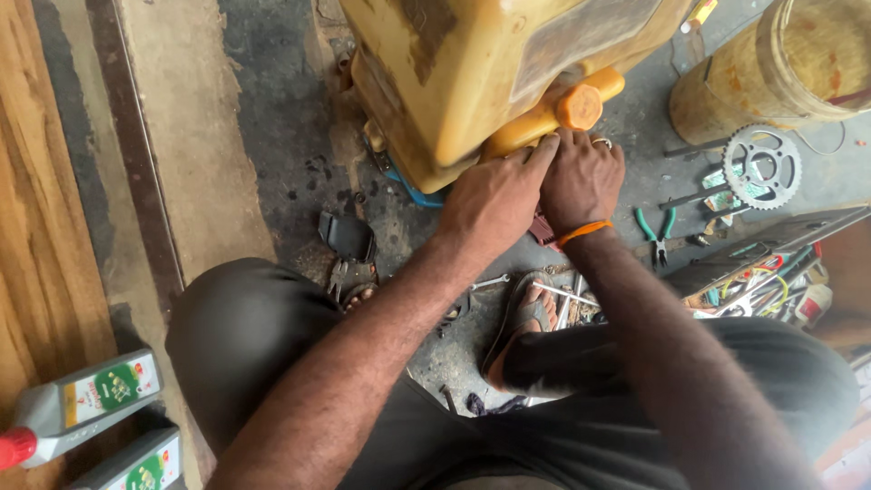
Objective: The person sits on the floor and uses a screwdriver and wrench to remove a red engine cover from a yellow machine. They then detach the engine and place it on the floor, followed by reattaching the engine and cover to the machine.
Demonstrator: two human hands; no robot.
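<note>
Pressing both hands against the lower edge of a worn yellow plastic tank [472, 73], a crouching person works on a stained concrete floor [272, 136].

The left hand [494, 198] lies flat with fingers stretched towards the tank's bottom edge, just below the orange round screw cap [579, 106]; the right hand [582, 177], ringed and with an orange wristband [582, 233], is curled beside it, touching it. Whether either hand grips anything cannot be told, since the fingertips are hidden under the tank. The tank sits directly ahead of both hands, its cap nearer the right one. Further right lie green-handled pliers [655, 231] and a steel toothed sprocket [762, 166]; grey bottles [86, 399] stand at the floor's lower left corner.
</note>
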